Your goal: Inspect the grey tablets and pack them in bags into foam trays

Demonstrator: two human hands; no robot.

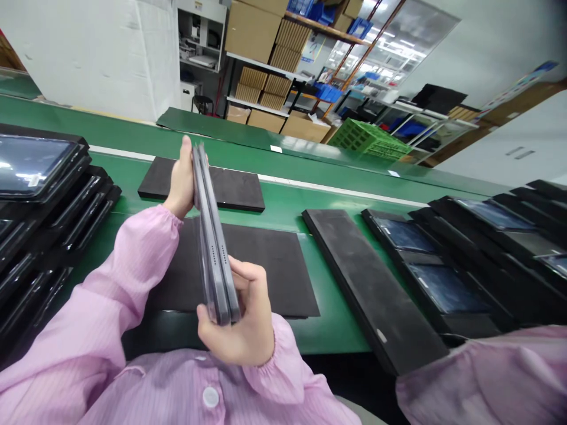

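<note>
Two flat grey tablets point(215, 242) stand on edge, face to face, held up between my hands above the bench. My left hand point(182, 183) grips their far end, its thumb pointing up along the side. At the near end my right hand point(243, 321) is wrapped round the lower corner, thumb on the left and fingers on the right. Small rows of holes show along the tablets' edges. Below them lies a black foam mat point(270, 265), and a black foam block point(237, 189) sits just behind.
Stacked black trays with tablets point(39, 165) rise at the left. A long black foam tray point(354, 265) and more trays holding tablets point(447, 286) lie to the right on the green bench point(328, 330). A pink sleeve point(487, 378) of another person shows at lower right.
</note>
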